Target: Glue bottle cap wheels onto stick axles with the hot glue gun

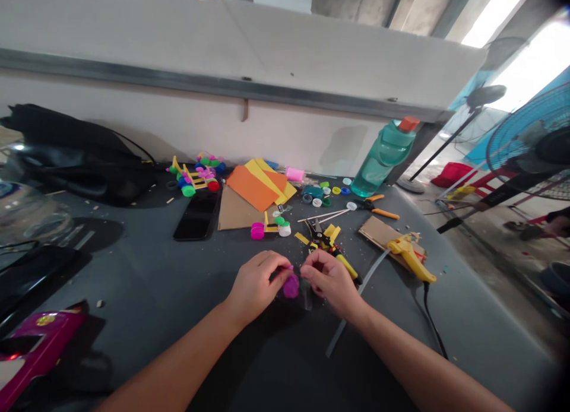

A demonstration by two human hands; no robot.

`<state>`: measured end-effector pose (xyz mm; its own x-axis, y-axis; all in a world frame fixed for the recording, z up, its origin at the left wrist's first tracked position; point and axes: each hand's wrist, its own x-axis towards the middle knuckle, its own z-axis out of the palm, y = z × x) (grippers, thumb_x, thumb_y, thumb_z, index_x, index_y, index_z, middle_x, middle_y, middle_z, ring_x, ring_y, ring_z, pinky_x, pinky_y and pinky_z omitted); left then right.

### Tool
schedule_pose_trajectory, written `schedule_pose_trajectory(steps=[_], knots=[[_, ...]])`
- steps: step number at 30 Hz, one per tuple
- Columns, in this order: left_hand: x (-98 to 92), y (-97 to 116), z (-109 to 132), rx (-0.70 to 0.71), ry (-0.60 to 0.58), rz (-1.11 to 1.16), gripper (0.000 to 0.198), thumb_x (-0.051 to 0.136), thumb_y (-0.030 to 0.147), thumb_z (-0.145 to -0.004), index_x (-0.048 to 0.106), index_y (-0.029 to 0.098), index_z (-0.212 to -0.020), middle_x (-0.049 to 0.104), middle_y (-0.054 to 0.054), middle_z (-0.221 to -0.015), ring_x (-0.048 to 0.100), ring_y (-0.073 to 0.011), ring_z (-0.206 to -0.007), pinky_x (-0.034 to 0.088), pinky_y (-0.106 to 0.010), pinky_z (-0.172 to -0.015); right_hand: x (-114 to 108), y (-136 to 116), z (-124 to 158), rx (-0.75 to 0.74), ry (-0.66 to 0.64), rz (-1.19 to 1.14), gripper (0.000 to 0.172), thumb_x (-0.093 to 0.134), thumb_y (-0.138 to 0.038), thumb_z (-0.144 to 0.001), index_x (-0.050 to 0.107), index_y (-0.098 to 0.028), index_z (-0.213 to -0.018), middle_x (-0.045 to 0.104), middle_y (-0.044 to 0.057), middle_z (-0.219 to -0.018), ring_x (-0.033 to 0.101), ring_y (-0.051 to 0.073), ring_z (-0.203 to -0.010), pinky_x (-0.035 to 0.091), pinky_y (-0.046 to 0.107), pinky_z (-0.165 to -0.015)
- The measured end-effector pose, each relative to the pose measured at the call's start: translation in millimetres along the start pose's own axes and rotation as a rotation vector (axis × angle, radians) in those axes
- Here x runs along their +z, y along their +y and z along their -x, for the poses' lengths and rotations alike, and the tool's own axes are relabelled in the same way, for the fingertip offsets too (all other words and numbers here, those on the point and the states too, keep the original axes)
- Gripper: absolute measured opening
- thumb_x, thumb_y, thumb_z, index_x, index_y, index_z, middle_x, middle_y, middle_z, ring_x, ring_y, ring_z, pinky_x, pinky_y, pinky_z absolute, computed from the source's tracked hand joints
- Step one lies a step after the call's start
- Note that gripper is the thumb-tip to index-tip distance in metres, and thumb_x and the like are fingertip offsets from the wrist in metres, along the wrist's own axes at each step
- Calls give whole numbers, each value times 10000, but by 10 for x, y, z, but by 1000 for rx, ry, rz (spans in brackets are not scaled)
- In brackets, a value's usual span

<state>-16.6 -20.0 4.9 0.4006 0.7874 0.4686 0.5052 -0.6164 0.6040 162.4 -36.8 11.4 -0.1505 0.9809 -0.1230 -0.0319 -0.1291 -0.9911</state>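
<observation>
My left hand (260, 284) is closed in a pinch on a small, rounded purple piece (291, 286), whose exact kind I cannot make out. Close beside it, my right hand (328, 278) has thumb and fingers pressed together. What those fingers hold, if anything, is too small to tell. A clear, see-through strip (307, 299) shows between the hands; whether either one touches it is unclear. Just beyond the right hand lie pliers (317, 228) and a yellow-and-black handled tool (346, 265). A toy axle frame with pink, green and white wheels (270, 225) stands farther back.
At right, a yellow glue gun (412, 256) rests on cardboard (374, 233), near a long glue stick (356, 305). A teal bottle (383, 157) stands by the wall. Behind are a phone (196, 215), coloured paper (253, 187) and bottle caps (326, 191). A magenta object (48, 341) sits left.
</observation>
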Motion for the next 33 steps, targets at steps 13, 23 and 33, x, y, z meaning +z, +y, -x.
schedule_pose_trajectory(steps=[13,23,33], knots=[[-52,28,1,60,-129,-61,303,557,384,-827,529,203,-1067,611,-55,-1014,531,-190,-961,431,-326,-841,22,23,-12,-39,54,209,190,629,-349,-740,644,-163,-776,477,-61,-502,366,54,-400,289,192,-398],[-93,31,-47,-33,-378,-17,347,671,325,-734,532,212,-1031,578,-42,-1042,507,-222,-1004,419,-374,-882,-68,47,-32,-263,127,519,123,581,-272,-793,672,-191,-777,638,0,-688,563,124,-626,432,227,-593],[-47,22,-7,-37,-325,74,391,665,208,-724,500,228,-1078,576,-41,-1044,532,-220,-999,443,-376,-859,-68,13,50,-471,-108,1107,207,456,-175,-876,660,-201,-854,606,40,-800,576,136,-738,432,231,-668]])
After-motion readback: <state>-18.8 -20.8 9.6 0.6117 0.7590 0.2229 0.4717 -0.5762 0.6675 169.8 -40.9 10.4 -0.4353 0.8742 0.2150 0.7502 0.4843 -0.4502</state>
